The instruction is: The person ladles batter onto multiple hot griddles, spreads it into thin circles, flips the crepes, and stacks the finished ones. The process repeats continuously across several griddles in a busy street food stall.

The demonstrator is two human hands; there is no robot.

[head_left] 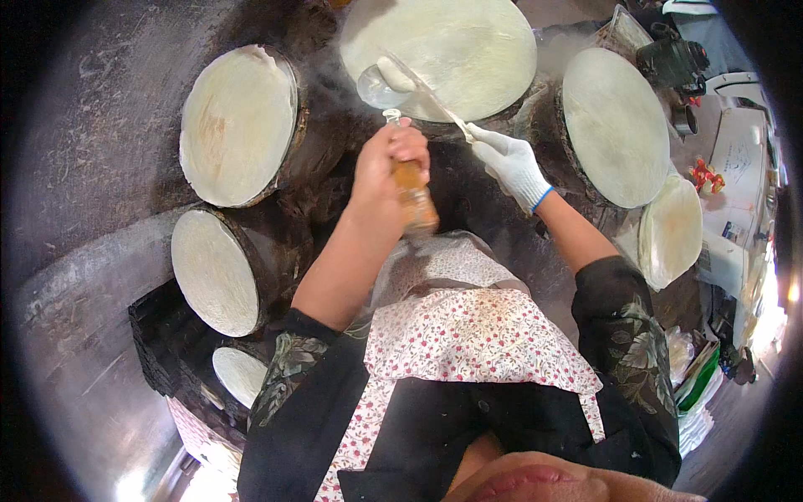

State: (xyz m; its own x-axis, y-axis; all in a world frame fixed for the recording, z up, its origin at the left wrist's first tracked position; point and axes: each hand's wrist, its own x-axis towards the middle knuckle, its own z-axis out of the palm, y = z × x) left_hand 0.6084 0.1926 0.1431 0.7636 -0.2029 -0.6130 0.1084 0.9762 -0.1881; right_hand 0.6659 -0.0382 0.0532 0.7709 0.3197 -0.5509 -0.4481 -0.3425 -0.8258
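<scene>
My bare left hand [391, 159] is closed around the thick wooden handle [416, 201] of a ladle. Its rounded metal bowl [382, 87] hangs over the near left edge of the large round griddle ahead, which is covered by a pale sheet of batter [456, 50]. A whitish lump of batter or dough [396, 74] shows at the bowl. My right hand [510, 163], in a white knit glove with a blue cuff, grips a long thin spatula [435, 96]. The spatula's far end meets the ladle bowl. The wooden handle is slightly blurred.
Round pale sheets lie on griddles to the left [238, 125], lower left [215, 272] and right [615, 125]. A stack of thin flatbreads [672, 234] sits at the right. Beyond it stand a white worktop [736, 159], a small metal cup [684, 121] and a dark pot-like object [669, 60].
</scene>
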